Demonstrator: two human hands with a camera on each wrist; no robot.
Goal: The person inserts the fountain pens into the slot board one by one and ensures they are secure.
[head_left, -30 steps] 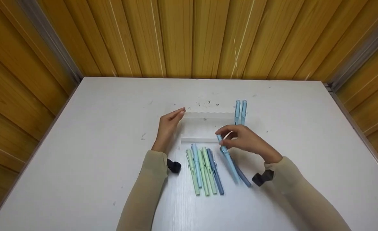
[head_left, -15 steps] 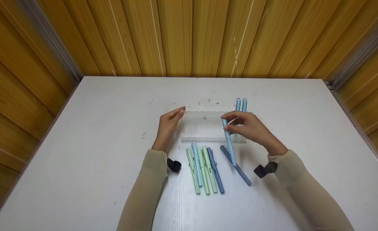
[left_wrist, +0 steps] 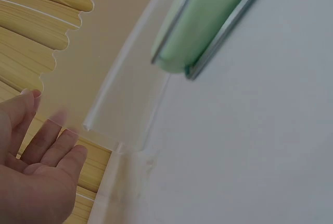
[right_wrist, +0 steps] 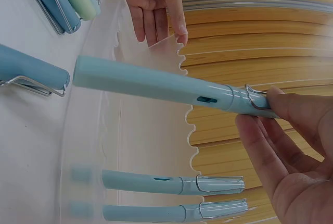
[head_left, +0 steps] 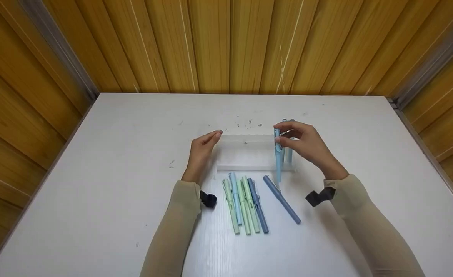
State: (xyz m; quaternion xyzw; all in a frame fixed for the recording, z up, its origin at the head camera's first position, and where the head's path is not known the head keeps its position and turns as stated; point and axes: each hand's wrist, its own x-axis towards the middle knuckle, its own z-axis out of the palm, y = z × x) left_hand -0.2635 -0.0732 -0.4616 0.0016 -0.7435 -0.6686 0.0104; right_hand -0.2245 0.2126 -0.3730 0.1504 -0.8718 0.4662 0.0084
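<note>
Light-blue pen [head_left: 278, 161] held upright by R hand [head_left: 303, 144] w/ fingers pinched round its cap end, tip over the clear holder [head_left: 245, 154] on the bench [head_left: 95, 173]. R wrist view alone shows 2 more blue pens [right_wrist: 171, 182] standing in holder behind scalloped edge. L hand [head_left: 202, 152] w/ straight, relaxed fingers at holder's left end; head view adds loose pens [head_left: 245, 204] lying nearer the person.

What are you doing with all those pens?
A person's right hand holds a light blue plastic pen upright, its lower end at a clear plastic pen holder where two more light blue pens already stand. The left hand rests open against the holder's left end. Five green and blue pens lie side by side on the white table, with a darker blue pen lying apart.
</note>
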